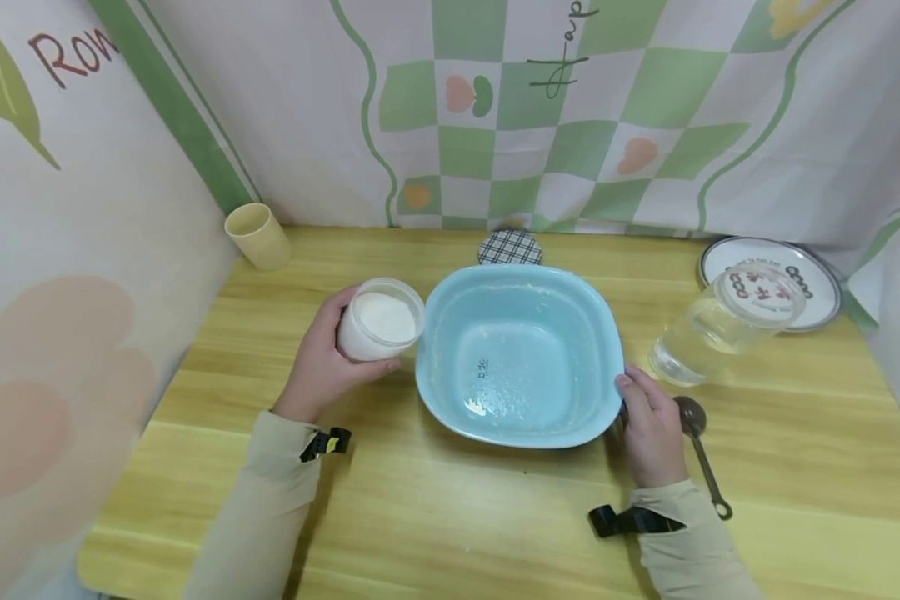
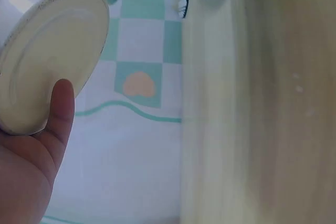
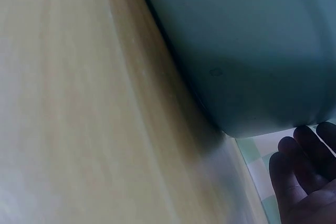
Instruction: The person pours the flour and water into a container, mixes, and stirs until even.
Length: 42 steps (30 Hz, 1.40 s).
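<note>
My left hand [image 1: 328, 365] grips a translucent plastic tub [image 1: 381, 323] of white powder, held tilted beside the left rim of a light blue basin [image 1: 521, 367]. In the left wrist view the tub's round bottom [image 2: 58, 51] faces the camera, with one finger across its edge. My right hand [image 1: 654, 429] holds the basin's right rim, thumb on top and fingers below. From the right wrist view, those fingers [image 3: 302, 169] curl under the rim near the basin's outer wall [image 3: 252, 61]. Wet drops and pale residue coat the inside of the basin.
Right of the basin stand a clear container [image 1: 708, 329] of liquid and a patterned plate [image 1: 821, 308]. A dark measuring spoon [image 1: 703, 454] lies beside my right hand. Behind the basin is a checked coaster [image 1: 510, 246]; a beige cup [image 1: 262, 242] stands at the back left.
</note>
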Each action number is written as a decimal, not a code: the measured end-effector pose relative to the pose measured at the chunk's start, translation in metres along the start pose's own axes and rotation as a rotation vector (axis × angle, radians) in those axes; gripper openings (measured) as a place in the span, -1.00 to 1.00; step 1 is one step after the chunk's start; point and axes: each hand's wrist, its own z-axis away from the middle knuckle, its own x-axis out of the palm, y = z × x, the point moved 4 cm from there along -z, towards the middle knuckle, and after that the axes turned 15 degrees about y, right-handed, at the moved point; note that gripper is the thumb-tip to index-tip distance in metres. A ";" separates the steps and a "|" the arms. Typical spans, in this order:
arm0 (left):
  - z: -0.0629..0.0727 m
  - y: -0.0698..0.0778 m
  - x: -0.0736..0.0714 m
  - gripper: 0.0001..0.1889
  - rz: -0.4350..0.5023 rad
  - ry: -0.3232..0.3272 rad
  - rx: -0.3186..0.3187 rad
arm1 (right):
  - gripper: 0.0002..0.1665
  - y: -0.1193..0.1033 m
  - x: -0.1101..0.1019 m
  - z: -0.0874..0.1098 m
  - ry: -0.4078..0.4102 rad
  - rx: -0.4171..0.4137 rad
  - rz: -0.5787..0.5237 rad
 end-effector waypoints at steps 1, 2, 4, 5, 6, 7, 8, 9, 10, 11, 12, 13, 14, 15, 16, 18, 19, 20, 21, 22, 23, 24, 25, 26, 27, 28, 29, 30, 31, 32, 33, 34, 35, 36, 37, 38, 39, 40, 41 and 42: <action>-0.001 0.003 0.002 0.03 -0.015 -0.010 0.009 | -0.48 0.000 0.000 0.000 0.002 0.002 -0.002; -0.003 0.006 0.003 0.03 -0.027 -0.021 0.018 | -0.48 0.000 -0.001 0.000 0.003 0.003 -0.005; -0.005 0.010 0.007 0.03 -0.045 -0.046 0.031 | -0.49 0.000 -0.001 0.000 0.003 0.006 -0.013; -0.007 0.012 0.009 0.03 -0.050 -0.058 0.036 | -0.49 0.000 -0.002 0.000 0.001 0.007 -0.017; -0.008 0.014 0.010 0.03 -0.056 -0.067 0.042 | -0.49 0.001 -0.002 0.000 -0.001 0.006 -0.019; -0.009 0.015 0.012 0.03 -0.059 -0.077 0.047 | -0.49 0.001 -0.002 0.000 -0.004 0.006 -0.020; -0.010 0.017 0.014 0.03 -0.062 -0.087 0.057 | -0.49 0.001 -0.002 0.000 -0.006 0.004 -0.022; -0.011 0.019 0.016 0.03 -0.062 -0.096 0.063 | -0.49 0.001 -0.002 0.000 -0.009 0.003 -0.022; -0.012 0.020 0.017 0.03 -0.064 -0.104 0.071 | -0.50 0.001 -0.002 0.000 -0.010 -0.001 -0.015; -0.013 0.022 0.019 0.03 -0.067 -0.112 0.074 | -0.49 0.001 -0.002 0.000 -0.010 -0.003 -0.007; -0.013 0.023 0.020 0.03 -0.071 -0.118 0.079 | -0.49 0.002 -0.002 0.000 -0.009 -0.005 0.000; -0.014 0.025 0.021 0.03 -0.075 -0.123 0.082 | -0.49 0.001 -0.002 0.000 -0.010 -0.007 0.007; -0.015 0.026 0.022 0.03 -0.079 -0.126 0.084 | -0.49 0.001 -0.002 0.000 -0.010 -0.011 0.016; -0.016 0.027 0.023 0.03 -0.083 -0.128 0.083 | -0.49 0.001 -0.002 0.000 -0.010 -0.013 0.025; -0.017 0.028 0.024 0.03 -0.086 -0.131 0.085 | -0.48 0.001 -0.002 0.000 -0.011 -0.014 0.029; -0.018 0.031 0.025 0.02 -0.087 -0.135 0.087 | -0.48 0.001 -0.002 0.000 -0.013 -0.015 0.030; -0.018 0.032 0.026 0.02 -0.089 -0.137 0.089 | -0.48 0.001 -0.002 0.001 -0.015 -0.015 0.027; -0.019 0.033 0.026 0.02 -0.091 -0.139 0.092 | -0.48 0.001 -0.003 0.001 -0.015 -0.015 0.024; -0.019 0.034 0.026 0.02 -0.094 -0.141 0.095 | -0.48 0.001 -0.003 0.001 -0.015 -0.014 0.021; -0.019 0.035 0.027 0.02 -0.096 -0.144 0.098 | -0.48 0.001 -0.003 0.001 -0.016 -0.014 0.021; -0.019 0.036 0.027 0.02 -0.100 -0.146 0.101 | -0.48 0.000 -0.003 0.002 -0.016 -0.013 0.019; -0.019 0.037 0.028 0.02 -0.103 -0.149 0.106 | -0.48 0.000 -0.003 0.002 -0.016 -0.014 0.018; -0.020 0.038 0.028 0.02 -0.108 -0.152 0.111 | -0.48 0.000 -0.003 0.002 -0.016 -0.014 0.020; -0.020 0.039 0.028 0.02 -0.112 -0.156 0.115 | -0.48 0.000 -0.003 0.001 -0.016 -0.017 0.025; -0.021 0.041 0.029 0.03 -0.122 -0.162 0.121 | -0.48 0.000 -0.003 0.001 -0.017 -0.019 0.028; -0.022 0.042 0.029 0.03 -0.134 -0.168 0.124 | -0.48 0.000 -0.003 0.001 -0.017 -0.021 0.031; -0.022 0.044 0.030 0.02 -0.149 -0.175 0.131 | -0.48 0.000 -0.003 0.001 -0.017 -0.023 0.030; -0.023 0.045 0.030 0.02 -0.164 -0.183 0.136 | -0.48 0.000 -0.003 0.001 -0.018 -0.025 0.029; -0.024 0.047 0.030 0.02 -0.181 -0.191 0.142 | -0.48 0.000 -0.003 0.001 -0.021 -0.026 0.027; -0.025 0.048 0.030 0.02 -0.199 -0.199 0.148 | -0.48 -0.001 -0.003 0.001 -0.024 -0.027 0.022; -0.025 0.049 0.031 0.01 -0.217 -0.207 0.155 | -0.47 -0.001 -0.003 0.001 -0.025 -0.030 0.021; -0.026 0.050 0.031 0.01 -0.231 -0.215 0.160 | -0.47 -0.001 -0.003 0.002 -0.029 -0.032 0.020; -0.027 0.051 0.031 0.01 -0.246 -0.222 0.166 | -0.47 -0.001 -0.003 0.002 -0.032 -0.033 0.016; -0.027 0.052 0.031 0.01 -0.258 -0.228 0.171 | -0.47 -0.001 -0.003 0.002 -0.035 -0.037 0.018; -0.028 0.052 0.030 0.01 -0.271 -0.234 0.178 | -0.47 -0.002 -0.003 0.002 -0.039 -0.039 0.017; -0.028 0.053 0.030 0.02 -0.281 -0.241 0.186 | -0.47 -0.002 -0.003 0.003 -0.041 -0.041 0.018; -0.028 0.054 0.030 0.02 -0.293 -0.247 0.196 | -0.47 -0.002 -0.003 0.003 -0.043 -0.044 0.019; -0.028 0.055 0.030 0.03 -0.302 -0.252 0.204 | -0.47 -0.002 -0.003 0.003 -0.046 -0.045 0.016; -0.029 0.055 0.030 0.04 -0.310 -0.256 0.214 | -0.47 -0.002 -0.003 0.003 -0.047 -0.046 0.016; -0.029 0.056 0.030 0.04 -0.314 -0.260 0.222 | -0.47 -0.003 -0.003 0.003 -0.048 -0.048 0.016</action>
